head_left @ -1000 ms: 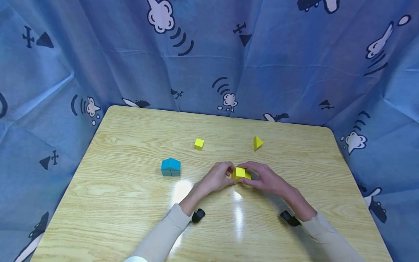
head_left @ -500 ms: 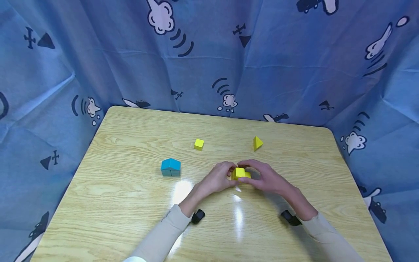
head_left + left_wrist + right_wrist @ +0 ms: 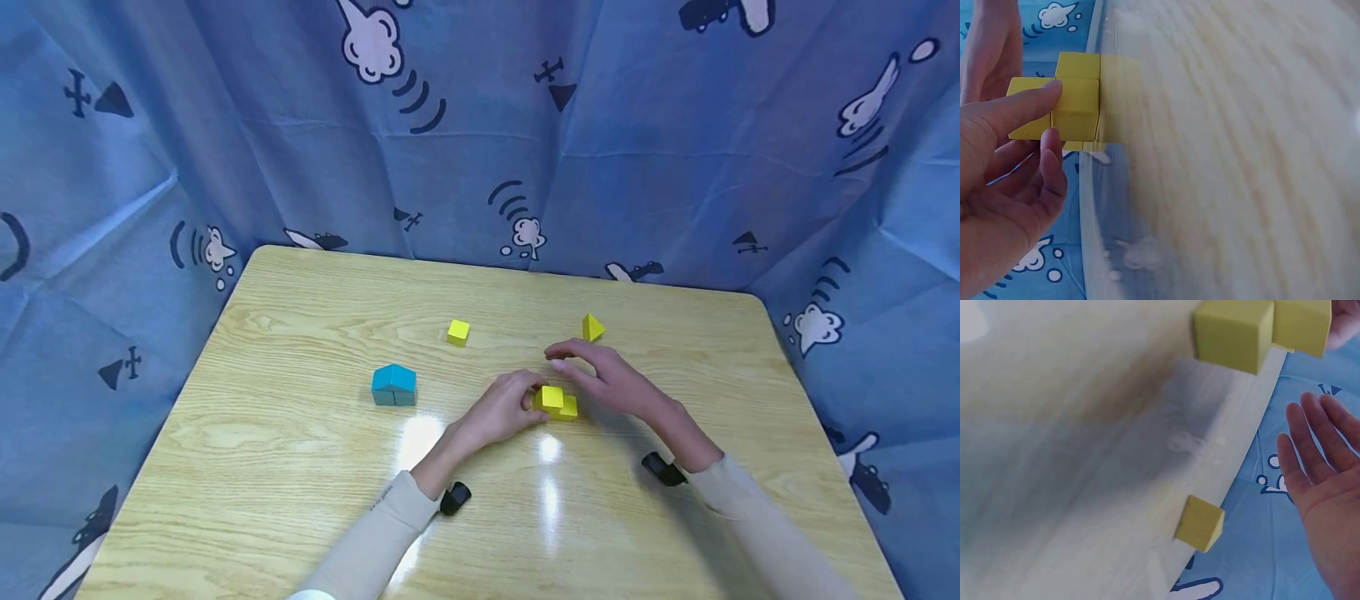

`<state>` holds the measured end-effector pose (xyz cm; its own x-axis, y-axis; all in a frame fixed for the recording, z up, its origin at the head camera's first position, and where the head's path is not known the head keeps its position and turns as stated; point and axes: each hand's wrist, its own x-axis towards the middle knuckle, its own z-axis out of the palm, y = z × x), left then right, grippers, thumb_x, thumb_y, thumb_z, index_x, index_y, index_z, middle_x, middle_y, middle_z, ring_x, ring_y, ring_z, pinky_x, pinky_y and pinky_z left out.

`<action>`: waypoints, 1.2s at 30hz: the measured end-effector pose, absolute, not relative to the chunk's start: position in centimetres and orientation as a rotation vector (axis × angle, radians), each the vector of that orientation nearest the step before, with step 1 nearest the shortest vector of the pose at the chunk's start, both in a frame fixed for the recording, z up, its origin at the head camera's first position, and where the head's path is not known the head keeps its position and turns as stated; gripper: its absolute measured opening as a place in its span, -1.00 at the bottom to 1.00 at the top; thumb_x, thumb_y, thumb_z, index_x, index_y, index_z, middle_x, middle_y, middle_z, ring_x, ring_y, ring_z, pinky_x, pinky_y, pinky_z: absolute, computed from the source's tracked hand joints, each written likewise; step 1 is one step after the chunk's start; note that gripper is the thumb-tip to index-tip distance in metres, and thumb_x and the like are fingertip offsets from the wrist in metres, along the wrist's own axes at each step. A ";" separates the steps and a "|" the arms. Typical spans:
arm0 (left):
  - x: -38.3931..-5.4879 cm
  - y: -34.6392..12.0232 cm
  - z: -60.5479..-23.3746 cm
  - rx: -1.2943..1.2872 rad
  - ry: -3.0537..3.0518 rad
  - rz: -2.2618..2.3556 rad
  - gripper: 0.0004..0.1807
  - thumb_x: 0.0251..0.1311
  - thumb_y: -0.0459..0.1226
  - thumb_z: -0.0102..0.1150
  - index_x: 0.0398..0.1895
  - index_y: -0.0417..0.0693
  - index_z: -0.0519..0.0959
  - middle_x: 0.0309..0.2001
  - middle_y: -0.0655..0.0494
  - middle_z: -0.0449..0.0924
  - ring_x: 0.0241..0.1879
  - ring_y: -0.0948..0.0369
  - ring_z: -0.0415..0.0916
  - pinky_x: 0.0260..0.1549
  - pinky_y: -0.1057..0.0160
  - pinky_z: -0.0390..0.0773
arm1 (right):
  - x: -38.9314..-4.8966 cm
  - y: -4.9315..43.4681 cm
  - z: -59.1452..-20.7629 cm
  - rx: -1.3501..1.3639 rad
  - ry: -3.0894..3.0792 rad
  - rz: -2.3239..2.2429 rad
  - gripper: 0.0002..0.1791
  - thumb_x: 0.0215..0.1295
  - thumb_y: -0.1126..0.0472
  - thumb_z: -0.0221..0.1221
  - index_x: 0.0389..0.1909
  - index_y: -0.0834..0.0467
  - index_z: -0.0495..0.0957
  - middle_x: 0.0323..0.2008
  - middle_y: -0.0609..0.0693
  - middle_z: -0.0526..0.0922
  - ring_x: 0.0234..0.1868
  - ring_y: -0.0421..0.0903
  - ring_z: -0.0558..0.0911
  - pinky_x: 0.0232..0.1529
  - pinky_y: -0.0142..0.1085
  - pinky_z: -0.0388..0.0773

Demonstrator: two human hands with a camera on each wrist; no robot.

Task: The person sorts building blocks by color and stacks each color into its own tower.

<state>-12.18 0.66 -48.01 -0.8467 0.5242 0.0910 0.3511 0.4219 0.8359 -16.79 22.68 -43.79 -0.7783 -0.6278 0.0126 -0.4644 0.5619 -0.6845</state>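
Note:
Near the middle of the table, my left hand (image 3: 498,408) holds the left side of a small group of yellow blocks. The top yellow block (image 3: 551,397) sits above a lower yellow block (image 3: 569,408) that sticks out to its right. In the left wrist view, my thumb and fingertips pinch the top block (image 3: 1025,115) close to its seam with the lower block (image 3: 1077,103). My right hand (image 3: 611,379) is raised behind the group with nothing in it, fingers extended in the right wrist view. Nearest to it lies a yellow triangular block (image 3: 592,327).
A yellow cube (image 3: 458,332) rests toward the back of the wooden table (image 3: 300,467). To the left stands a blue house-shaped group of blocks (image 3: 393,386). A blue patterned curtain (image 3: 465,125) surrounds the table's back and sides.
My right hand has let go of the yellow blocks and moved back, up toward the triangular block. My left hand stays at the group, nearly unmoved.

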 end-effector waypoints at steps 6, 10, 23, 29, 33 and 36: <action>-12.2 0.7 -48.2 0.780 2.503 1.367 -0.64 0.17 -0.37 0.50 -0.02 -0.30 0.61 -0.33 -0.06 0.56 -0.34 0.18 0.47 -0.30 0.43 0.44 | -18.7 21.6 -43.8 -0.943 2.571 -1.001 -0.61 0.58 0.09 0.13 0.23 0.26 0.56 0.16 0.11 0.65 0.19 0.05 0.61 0.22 0.12 0.51; -12.2 0.7 -48.3 0.775 2.505 1.360 -0.69 0.15 -0.38 0.51 -0.09 -0.28 0.61 -0.33 -0.02 0.56 -0.36 0.27 0.43 -0.36 0.46 0.44 | -19.7 20.7 -43.8 -0.991 2.576 -0.981 -0.63 0.53 0.20 0.18 0.24 0.29 0.54 0.16 0.21 0.63 0.16 0.09 0.61 0.21 0.15 0.52; -12.3 0.8 -48.2 0.768 2.494 1.367 -0.65 0.14 -0.39 0.51 -0.04 -0.33 0.64 -0.27 0.06 0.60 -0.34 0.36 0.48 -0.31 0.51 0.52 | -23.1 17.7 -44.2 -1.172 2.505 -0.894 -0.56 0.42 0.35 0.27 0.27 0.35 0.49 0.16 0.29 0.58 0.12 0.24 0.61 0.17 0.12 0.55; -12.3 0.8 -48.3 0.775 2.502 1.391 -0.65 0.12 -0.41 0.52 -0.05 -0.33 0.65 -0.26 0.03 0.60 -0.33 0.31 0.52 -0.31 0.52 0.52 | -24.2 16.2 -44.3 -1.203 2.469 -0.849 -0.54 0.41 0.36 0.26 0.29 0.35 0.48 0.21 0.26 0.55 0.14 0.24 0.58 0.18 0.13 0.53; -12.3 0.7 -48.3 0.791 2.507 1.383 -0.65 0.12 -0.42 0.51 -0.03 -0.34 0.65 -0.25 0.04 0.59 -0.32 0.29 0.53 -0.31 0.53 0.51 | -24.7 15.2 -44.5 -1.211 2.429 -0.810 -0.53 0.43 0.35 0.24 0.32 0.33 0.46 0.25 0.21 0.51 0.17 0.23 0.56 0.21 0.13 0.51; -12.4 0.7 -48.3 0.796 2.511 1.374 -0.63 0.13 -0.41 0.51 0.00 -0.34 0.66 -0.23 0.04 0.60 -0.32 0.29 0.54 -0.30 0.54 0.51 | -25.1 14.4 -44.7 -1.239 2.396 -0.786 -0.52 0.44 0.34 0.23 0.34 0.31 0.45 0.27 0.21 0.49 0.19 0.23 0.54 0.22 0.13 0.50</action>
